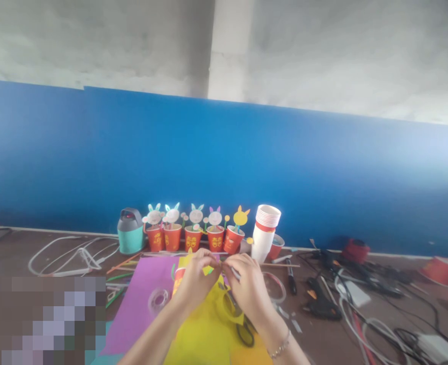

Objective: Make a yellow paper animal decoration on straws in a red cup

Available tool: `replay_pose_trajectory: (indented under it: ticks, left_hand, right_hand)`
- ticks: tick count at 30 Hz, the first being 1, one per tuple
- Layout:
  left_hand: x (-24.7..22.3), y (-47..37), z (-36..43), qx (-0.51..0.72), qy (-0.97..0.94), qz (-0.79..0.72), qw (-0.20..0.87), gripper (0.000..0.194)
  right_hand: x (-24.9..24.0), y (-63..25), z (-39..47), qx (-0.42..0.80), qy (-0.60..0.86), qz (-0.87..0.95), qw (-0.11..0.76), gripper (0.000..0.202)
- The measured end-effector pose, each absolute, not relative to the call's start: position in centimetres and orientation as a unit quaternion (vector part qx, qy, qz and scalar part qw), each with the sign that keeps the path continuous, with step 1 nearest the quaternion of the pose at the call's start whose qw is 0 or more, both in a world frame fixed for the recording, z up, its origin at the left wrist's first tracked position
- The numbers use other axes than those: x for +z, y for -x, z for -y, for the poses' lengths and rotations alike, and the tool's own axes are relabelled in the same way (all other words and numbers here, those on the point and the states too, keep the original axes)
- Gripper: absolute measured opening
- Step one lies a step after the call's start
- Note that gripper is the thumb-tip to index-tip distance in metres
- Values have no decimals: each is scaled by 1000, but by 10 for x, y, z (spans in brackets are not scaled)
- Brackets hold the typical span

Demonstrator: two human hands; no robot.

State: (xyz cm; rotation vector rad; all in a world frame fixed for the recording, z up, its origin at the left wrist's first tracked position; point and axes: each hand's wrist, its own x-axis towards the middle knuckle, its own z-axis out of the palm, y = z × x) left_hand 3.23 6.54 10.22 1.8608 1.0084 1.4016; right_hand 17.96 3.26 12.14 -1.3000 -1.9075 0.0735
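Note:
My left hand (199, 274) and my right hand (246, 279) meet above the paper sheets. Both have thumb and fingers pinched together, fingertips nearly touching. Whatever they pinch is too small and blurred to name. Below them lie a yellow sheet (197, 334) and a purple sheet (127, 314), with a clear tape roll (159, 300) on the purple one. Cut-out yellow paper (231, 308) and scissors with dark handles (245, 334) lie near my right wrist. A red paper cup (179, 275) is partly hidden behind my left hand.
Several red cups (192, 238) with paper rabbit heads stand along the blue partition (224, 162). Beside them rise stacked white cups (264, 243) and a teal container (130, 235). At right lie a black marker (291, 278), a glue gun (322, 304) and tangled cables (364, 324).

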Motion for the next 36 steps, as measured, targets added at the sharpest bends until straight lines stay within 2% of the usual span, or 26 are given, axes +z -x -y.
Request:
replay_pose_trajectory:
  ticks: [9, 20, 30, 36]
  left_hand:
    - [110, -34, -58, 512, -712, -377, 297, 16]
    - [108, -35, -58, 509, -720, -372, 291, 15]
    - [103, -35, -60, 517, -716, -378, 279, 16]
    - [107, -35, -58, 516, -713, -380, 283, 16]
  right_hand:
    - [122, -187, -37, 121, 500, 755, 406, 20]
    - [117, -194, -42, 133, 476, 760, 423, 16]
    - [117, -188, -39, 58, 472, 780, 406, 20]
    - [117, -191, -40, 96, 467, 773, 419, 21]
